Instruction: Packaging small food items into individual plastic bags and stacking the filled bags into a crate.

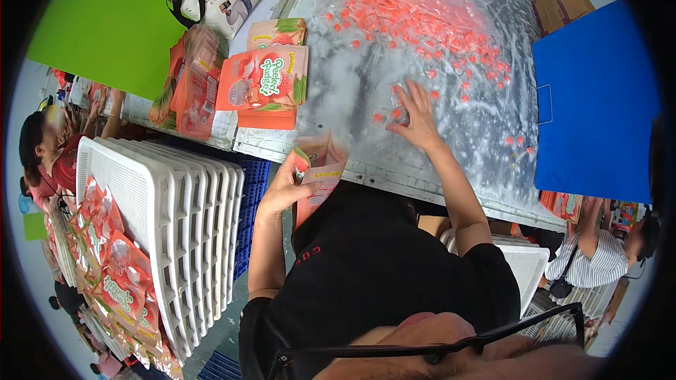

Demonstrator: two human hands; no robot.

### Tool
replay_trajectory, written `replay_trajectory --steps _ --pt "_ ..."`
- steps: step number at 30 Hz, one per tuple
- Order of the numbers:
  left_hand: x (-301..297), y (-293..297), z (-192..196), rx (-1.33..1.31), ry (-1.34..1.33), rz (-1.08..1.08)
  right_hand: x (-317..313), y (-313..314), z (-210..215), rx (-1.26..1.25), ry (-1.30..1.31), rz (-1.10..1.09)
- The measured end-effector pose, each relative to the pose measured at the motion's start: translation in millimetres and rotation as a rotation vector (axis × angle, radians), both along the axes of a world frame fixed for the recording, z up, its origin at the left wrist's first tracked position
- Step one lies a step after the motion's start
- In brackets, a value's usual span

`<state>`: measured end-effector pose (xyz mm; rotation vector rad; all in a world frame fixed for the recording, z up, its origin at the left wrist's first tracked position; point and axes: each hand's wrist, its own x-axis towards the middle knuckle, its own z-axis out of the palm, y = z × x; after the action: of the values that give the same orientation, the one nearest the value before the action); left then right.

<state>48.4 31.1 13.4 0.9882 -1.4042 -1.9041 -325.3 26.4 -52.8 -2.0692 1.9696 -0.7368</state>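
Stacked white trays [176, 218] stand upright at near left, filled pouches [116, 281] lying against them; further right the left hand [282, 186] grips an open pink pouch [318, 169] at the table's near edge, fingers clamped on its side; the right hand [417, 116] lies spread, fingers apart, over loose orange candies [422, 21] on the metal table [338, 91]; filling looks underway; next, pinching several candies and carrying them to the pouch mouth.

Bright, even light overhead; glare whitens the plastic-covered surface [366, 91]; fisheye bends the edges, black corners, soft focus near the rim.
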Motion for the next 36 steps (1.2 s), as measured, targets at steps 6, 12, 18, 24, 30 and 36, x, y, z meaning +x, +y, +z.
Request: replay_trajectory --steps 6,12,18,24,30,36 --pt "-10 -3 12 -0.073 -0.036 0.036 -25 -20 -26 0.009 -0.573 -0.067" --pt "-14 -5 9 -0.075 -0.071 0.022 -10 -25 -24 -0.014 0.004 0.021" --pt "-30 -7 18 -0.222 -0.154 0.037 34 -10 -14 -0.135 0.167 0.198" --pt "-50 -17 25 -0.435 -0.368 0.043 33 -8 -42 -0.299 0.065 0.235" --pt "-77 -18 14 -0.762 -0.522 0.087 41 -17 -9 -0.115 -1.221 -0.180" --pt "-103 -14 0 -0.845 -0.503 0.107 99 -14 77 -0.291 -1.782 -0.147"
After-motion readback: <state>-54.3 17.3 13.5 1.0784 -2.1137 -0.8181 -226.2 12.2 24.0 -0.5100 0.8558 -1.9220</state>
